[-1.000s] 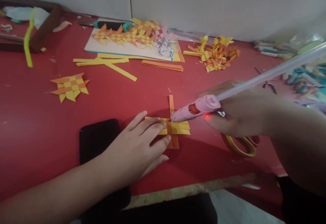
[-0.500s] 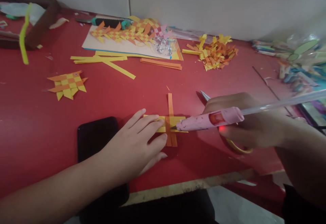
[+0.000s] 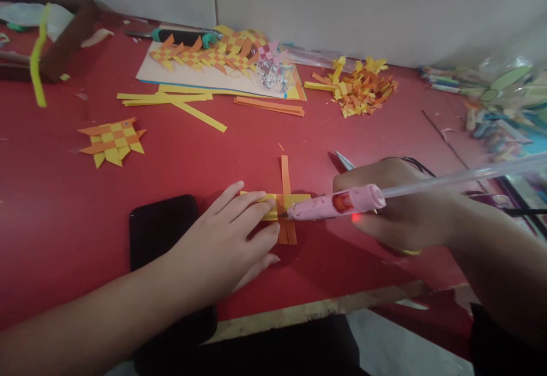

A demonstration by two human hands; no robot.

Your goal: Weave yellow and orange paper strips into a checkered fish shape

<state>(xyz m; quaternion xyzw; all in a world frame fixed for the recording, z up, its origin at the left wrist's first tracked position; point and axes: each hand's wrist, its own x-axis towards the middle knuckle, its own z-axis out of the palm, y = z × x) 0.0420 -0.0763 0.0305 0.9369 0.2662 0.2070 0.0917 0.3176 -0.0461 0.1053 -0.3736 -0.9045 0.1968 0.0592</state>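
Note:
A pink hot glue gun point(image 3: 318, 202) with a clear glue stick point(image 3: 461, 174) out of its back end is gripped in my right hand point(image 3: 397, 211). Its tip touches or hovers just over the crossed paper strips; I cannot tell which. Yellow strips point(image 3: 299, 198) run sideways, and orange strips point(image 3: 286, 179) cross them. My left hand point(image 3: 235, 236) lies with fingers spread, its fingertips resting on the left part of the strips. Scissors point(image 3: 344, 160) lie under my right hand, mostly hidden. A black phone point(image 3: 158, 228) sits partly beneath my left forearm.
A woven paper fish point(image 3: 113, 141) lies at left. Loose yellow strips point(image 3: 171, 99), orange strips point(image 3: 269, 106) and a pile of paper scraps point(image 3: 365, 91) are farther back. More woven fish point(image 3: 205, 54) rest on a pad. The red table's front edge point(image 3: 307, 310) is close.
My right hand and the glue gun have moved a little left, bringing the tip onto the crossing of the strips. My left hand stays in place.

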